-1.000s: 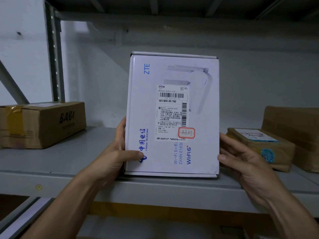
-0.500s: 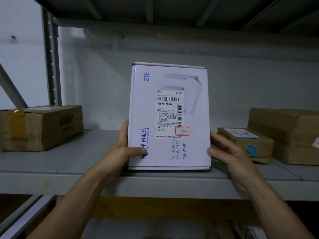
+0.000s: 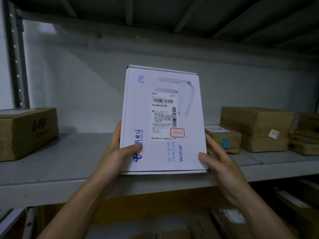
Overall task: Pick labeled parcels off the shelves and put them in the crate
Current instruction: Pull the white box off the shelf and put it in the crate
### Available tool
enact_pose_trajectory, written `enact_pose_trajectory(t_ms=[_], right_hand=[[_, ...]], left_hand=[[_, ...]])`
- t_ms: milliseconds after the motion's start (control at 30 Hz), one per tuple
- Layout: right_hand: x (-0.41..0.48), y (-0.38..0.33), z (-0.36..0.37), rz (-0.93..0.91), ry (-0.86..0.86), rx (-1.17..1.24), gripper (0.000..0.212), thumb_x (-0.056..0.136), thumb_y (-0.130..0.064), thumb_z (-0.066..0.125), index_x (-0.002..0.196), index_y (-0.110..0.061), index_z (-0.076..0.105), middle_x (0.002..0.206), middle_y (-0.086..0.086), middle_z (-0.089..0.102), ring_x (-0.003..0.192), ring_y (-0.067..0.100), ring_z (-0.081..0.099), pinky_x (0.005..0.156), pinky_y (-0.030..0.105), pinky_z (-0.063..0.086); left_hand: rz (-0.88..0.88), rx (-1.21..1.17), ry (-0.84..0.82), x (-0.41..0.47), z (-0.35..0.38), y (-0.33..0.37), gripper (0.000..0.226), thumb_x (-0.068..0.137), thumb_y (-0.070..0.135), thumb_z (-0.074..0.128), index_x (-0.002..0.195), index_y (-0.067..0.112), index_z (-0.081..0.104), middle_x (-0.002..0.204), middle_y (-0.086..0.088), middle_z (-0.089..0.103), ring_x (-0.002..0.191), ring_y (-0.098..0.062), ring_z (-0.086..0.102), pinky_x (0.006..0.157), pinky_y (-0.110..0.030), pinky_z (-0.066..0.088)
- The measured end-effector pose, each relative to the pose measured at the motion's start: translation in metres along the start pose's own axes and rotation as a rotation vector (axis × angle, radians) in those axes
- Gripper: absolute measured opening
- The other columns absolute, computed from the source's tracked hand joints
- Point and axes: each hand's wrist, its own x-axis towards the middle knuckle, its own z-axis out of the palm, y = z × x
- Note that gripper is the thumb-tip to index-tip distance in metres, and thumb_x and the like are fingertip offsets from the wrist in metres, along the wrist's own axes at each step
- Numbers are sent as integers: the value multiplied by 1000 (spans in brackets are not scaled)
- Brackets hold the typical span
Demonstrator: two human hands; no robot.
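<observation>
White ZTE box (image 3: pixel 134 104), shipping label (image 3: pixel 163 116) facing camera, upright at front edge of grey shelf (image 3: pixel 69 161). Left hand (image 3: pixel 117 156) grips box's left side, thumb across front. Right hand (image 3: pixel 219 163) at right edge, thumb on lower corner, fingers apparently tucked behind; blurred. Brown carton (image 3: pixel 25 131) at shelf's left end.

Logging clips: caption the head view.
Labeled white box held upright by left hand and right hand at the shelf.
</observation>
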Motion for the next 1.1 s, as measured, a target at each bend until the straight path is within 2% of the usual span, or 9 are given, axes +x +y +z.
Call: enact_pose_trajectory(t_ms=[100,200,333,467,600,800,933,1033,1100], right_hand=[[-12,-7,-6,-45,64,8,58,77,-24,67,129,-46,53,125,-9,68,117,12,63,92,34,50],[-30,-14,-22,-71,142,18,56,77,-22,66,127,-45,54,119,-11,70,111,12,66,88,34,52],[-57,-21,-50,-51,212,26,56,80,-20,67,130,-43,56,122,-8,69,114,20,66,96,48,50],[-102,-28,-95,-57,343,14,50,77,-19,67,119,-47,61,122,-16,68,113,17,66,92,46,52],[-156,-37,-150,-28,470,-13,51,74,-20,67,119,-43,62,119,-15,69,108,15,68,87,43,53],[-251,-49,-242,42,654,-62,54,76,-23,70,127,-37,57,117,-9,71,105,15,69,83,36,53],[-328,-56,-304,119,797,-37,62,77,-23,71,136,-31,50,118,-2,71,105,22,70,88,45,54],[-385,-60,-344,164,888,8,64,80,-19,72,138,-31,47,117,3,72,104,27,70,90,51,54],[-421,-63,-366,197,932,30,67,78,-20,75,137,-33,47,118,5,72,103,30,70,90,56,54]], left_hand=[[17,-47,13,-3,12,-1,68,84,3,64,137,41,43,116,8,70,102,-19,70,83,-38,57],[17,-64,-18,-9,33,-2,73,74,14,67,137,42,43,117,6,70,103,-21,69,86,-42,55],[-4,-71,-74,-17,66,-3,75,71,19,68,137,44,42,117,7,70,101,-22,70,86,-46,55],[-23,-89,-134,-36,125,-9,63,86,21,69,139,42,41,116,8,70,95,-16,72,76,-34,59],[-109,-85,-185,-64,195,-21,58,84,34,66,136,43,42,111,11,71,88,-10,73,65,-23,59],[-248,-183,-352,-118,311,-41,53,86,27,67,134,39,48,103,10,75,87,-16,74,65,-28,59],[-352,-232,-507,-170,397,-61,59,86,25,68,137,42,45,115,5,71,93,-20,73,72,-37,60],[-414,-237,-608,-208,456,-75,63,81,29,71,135,47,44,115,4,71,92,-22,73,79,-45,58],[-442,-224,-670,-230,493,-82,64,79,29,73,134,47,46,113,2,72,91,-23,73,76,-44,59]])
